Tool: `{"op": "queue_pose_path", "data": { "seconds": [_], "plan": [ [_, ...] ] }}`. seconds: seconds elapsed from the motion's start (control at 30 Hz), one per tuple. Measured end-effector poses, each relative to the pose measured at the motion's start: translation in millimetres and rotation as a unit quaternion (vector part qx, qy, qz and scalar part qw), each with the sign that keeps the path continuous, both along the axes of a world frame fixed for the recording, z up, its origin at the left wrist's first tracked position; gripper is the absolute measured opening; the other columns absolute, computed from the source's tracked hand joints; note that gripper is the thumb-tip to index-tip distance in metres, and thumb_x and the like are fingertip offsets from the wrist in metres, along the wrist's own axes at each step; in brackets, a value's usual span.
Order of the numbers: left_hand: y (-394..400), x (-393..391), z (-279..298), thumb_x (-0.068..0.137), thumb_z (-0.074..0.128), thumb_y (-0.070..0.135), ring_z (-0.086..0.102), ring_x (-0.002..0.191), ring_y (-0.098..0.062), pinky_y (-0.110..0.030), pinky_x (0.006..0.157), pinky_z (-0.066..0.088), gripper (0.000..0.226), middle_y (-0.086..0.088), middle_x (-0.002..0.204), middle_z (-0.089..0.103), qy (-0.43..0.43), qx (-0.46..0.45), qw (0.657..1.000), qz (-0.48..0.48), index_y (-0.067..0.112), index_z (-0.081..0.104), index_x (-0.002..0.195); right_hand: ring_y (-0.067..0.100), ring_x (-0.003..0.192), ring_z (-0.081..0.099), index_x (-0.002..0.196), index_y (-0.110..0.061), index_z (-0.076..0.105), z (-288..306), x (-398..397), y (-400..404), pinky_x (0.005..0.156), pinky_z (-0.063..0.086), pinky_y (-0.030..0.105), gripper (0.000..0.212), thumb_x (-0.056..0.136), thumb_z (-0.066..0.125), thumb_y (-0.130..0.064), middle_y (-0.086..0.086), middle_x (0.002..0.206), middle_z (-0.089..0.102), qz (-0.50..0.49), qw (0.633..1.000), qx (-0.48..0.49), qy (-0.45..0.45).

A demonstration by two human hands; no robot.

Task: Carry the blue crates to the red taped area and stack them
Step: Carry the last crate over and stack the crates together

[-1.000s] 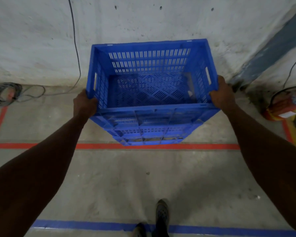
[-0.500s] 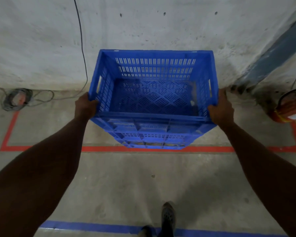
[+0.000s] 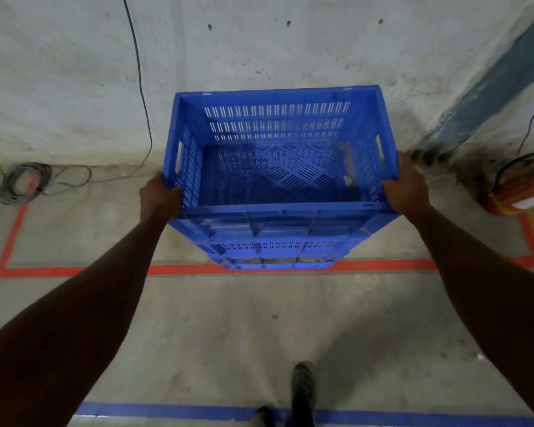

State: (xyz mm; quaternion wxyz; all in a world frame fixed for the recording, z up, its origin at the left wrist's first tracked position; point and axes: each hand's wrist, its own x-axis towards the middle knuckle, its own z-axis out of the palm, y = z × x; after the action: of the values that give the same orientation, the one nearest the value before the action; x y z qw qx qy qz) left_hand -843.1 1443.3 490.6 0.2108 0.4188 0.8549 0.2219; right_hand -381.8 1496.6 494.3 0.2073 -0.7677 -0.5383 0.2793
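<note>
I hold an empty blue crate (image 3: 275,124) with slotted walls and floor out in front of me, open side up. My left hand (image 3: 159,197) grips its left rim near the front corner. My right hand (image 3: 406,188) grips the right rim. The crate hangs over the near line of the red taped area (image 3: 74,270), whose outline runs along the floor and up the left side. The crate's base hides part of the tape. No other crate is in view.
A rough white wall stands just behind the taped area, with a black cable (image 3: 141,87) running down it. A coiled cable (image 3: 20,181) lies at the left. An orange object (image 3: 524,189) sits at the right. Blue tape (image 3: 167,411) crosses the floor by my shoe (image 3: 302,386).
The crate has come lower and a little farther forward, over the red line. More of the taped outline's left corner shows. Both hands keep their grip on the rim.
</note>
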Motion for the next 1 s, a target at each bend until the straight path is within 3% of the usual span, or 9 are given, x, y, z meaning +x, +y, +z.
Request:
{"op": "queue_pose_path", "data": {
  "seconds": [0.17,0.5,0.67,0.83,1.0],
  "plan": [
    [-7.3,-8.9,-1.1,0.083,0.058,0.018,0.063,0.102,-0.039,-0.042,0.085,0.05,0.037,-0.022,0.112,0.067,-0.016,0.007,1.0,0.012,0.008,0.063,0.118,0.043,0.119,0.055,0.147,-0.019,0.04,-2.9,-8.7,-5.1,0.095,0.042,0.044,0.066,0.084,0.055,-0.008,0.023,0.134,0.057,0.014,0.999,0.027,-0.016],
    [-13.7,6.3,-8.4,0.085,0.056,0.018,0.062,0.102,-0.04,-0.044,0.084,0.051,0.032,-0.024,0.114,0.065,-0.006,0.022,1.0,0.018,0.005,0.061,0.115,0.043,0.11,0.059,0.143,-0.021,0.043,0.2,5.9,8.9,0.092,0.045,0.046,0.065,0.081,0.057,-0.011,0.023,0.123,0.062,0.03,0.999,0.016,-0.02],
    [-16.6,-1.5,-6.7,0.085,0.058,0.017,0.061,0.095,-0.032,-0.035,0.076,0.045,0.035,-0.02,0.112,0.066,-0.03,0.023,0.999,0.026,0.006,0.063,0.117,0.043,0.112,0.057,0.143,-0.018,0.044,2.3,-4.1,0.3,0.091,0.044,0.044,0.064,0.081,0.056,-0.012,0.022,0.125,0.06,0.029,0.999,0.033,-0.015],
    [-12.2,-9.2,-1.4,0.083,0.059,0.021,0.064,0.101,-0.037,-0.046,0.087,0.055,0.04,-0.019,0.114,0.067,-0.04,0.016,0.999,0.023,0.01,0.063,0.121,0.043,0.115,0.056,0.143,-0.019,0.044,-7.3,-4.7,-11.1,0.093,0.044,0.045,0.062,0.083,0.054,-0.009,0.022,0.128,0.059,0.015,0.998,0.046,-0.027],
    [-10.0,-13.7,-7.2,0.083,0.061,0.023,0.064,0.096,-0.034,-0.046,0.085,0.055,0.036,-0.017,0.108,0.068,-0.032,0.015,0.999,0.016,0.009,0.065,0.116,0.043,0.113,0.058,0.143,-0.024,0.042,-11.4,-2.5,-9.4,0.095,0.044,0.048,0.066,0.08,0.055,-0.012,0.019,0.127,0.06,0.013,0.999,0.03,-0.034]
  ]
}}
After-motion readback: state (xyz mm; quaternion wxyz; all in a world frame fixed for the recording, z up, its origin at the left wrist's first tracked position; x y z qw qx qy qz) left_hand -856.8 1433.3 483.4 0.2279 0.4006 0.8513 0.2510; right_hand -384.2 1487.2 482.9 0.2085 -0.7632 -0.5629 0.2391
